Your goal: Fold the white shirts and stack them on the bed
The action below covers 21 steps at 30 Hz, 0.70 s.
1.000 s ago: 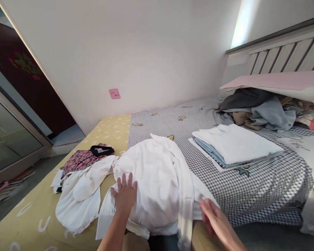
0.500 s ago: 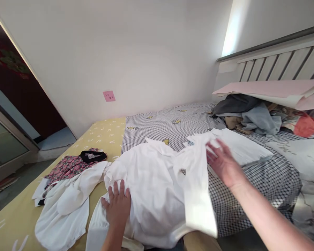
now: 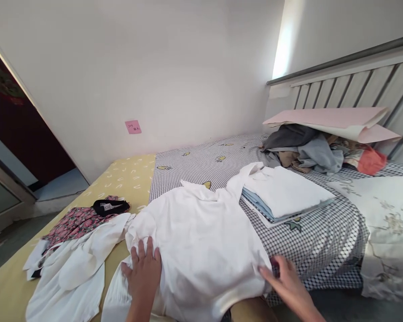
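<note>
A white shirt (image 3: 201, 241) lies spread on the bed in front of me, one sleeve reaching up to the right towards a folded stack. My left hand (image 3: 143, 272) rests flat on the shirt's left side, fingers stretched out. My right hand (image 3: 286, 281) lies at the shirt's lower right edge, fingers extended against the cloth; nothing shows in its grasp. A stack of folded clothes (image 3: 282, 197), white on top with blue beneath, sits right of the shirt.
Another white garment (image 3: 77, 268) and a floral piece (image 3: 70, 221) lie on the yellow sheet (image 3: 130, 174) at left. The checked sheet (image 3: 322, 241) covers the right. A heap of clothes (image 3: 309, 150) under pink card (image 3: 332, 118) sits by the headboard. A pillow (image 3: 389, 223) lies at right.
My right hand threw the shirt's sleeve up and over to the right, then came back down to the shirt's lower right edge. My left hand stayed pressed on the shirt.
</note>
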{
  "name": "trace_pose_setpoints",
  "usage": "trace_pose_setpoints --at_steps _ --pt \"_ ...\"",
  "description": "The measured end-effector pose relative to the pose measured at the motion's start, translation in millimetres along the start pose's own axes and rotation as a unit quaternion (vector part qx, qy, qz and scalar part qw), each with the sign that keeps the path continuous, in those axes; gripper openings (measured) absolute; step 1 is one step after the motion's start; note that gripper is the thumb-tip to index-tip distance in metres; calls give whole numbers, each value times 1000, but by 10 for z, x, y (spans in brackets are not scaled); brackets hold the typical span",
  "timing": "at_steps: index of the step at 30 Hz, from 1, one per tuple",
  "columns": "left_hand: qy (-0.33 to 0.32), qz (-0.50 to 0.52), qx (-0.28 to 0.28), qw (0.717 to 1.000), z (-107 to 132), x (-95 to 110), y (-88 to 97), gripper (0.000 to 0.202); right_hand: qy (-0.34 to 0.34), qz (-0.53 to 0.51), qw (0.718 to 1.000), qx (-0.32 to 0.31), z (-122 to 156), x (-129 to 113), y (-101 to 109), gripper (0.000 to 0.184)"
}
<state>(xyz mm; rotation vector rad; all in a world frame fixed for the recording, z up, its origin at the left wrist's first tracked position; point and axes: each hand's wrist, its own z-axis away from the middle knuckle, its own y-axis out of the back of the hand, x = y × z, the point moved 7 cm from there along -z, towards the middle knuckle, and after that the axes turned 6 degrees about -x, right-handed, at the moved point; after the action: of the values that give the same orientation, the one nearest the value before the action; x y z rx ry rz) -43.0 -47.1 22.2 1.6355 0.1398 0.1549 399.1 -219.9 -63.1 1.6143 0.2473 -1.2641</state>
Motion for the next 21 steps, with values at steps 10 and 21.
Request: trace_pose_setpoints --at_steps 10,21 --pt "-3 -38 -5 999 11 3 1 59 -24 -347 917 -194 177 -994 159 42" --pt "-10 -70 21 997 -82 -43 -171 56 124 84 980 -133 -895 -2023 316 24"
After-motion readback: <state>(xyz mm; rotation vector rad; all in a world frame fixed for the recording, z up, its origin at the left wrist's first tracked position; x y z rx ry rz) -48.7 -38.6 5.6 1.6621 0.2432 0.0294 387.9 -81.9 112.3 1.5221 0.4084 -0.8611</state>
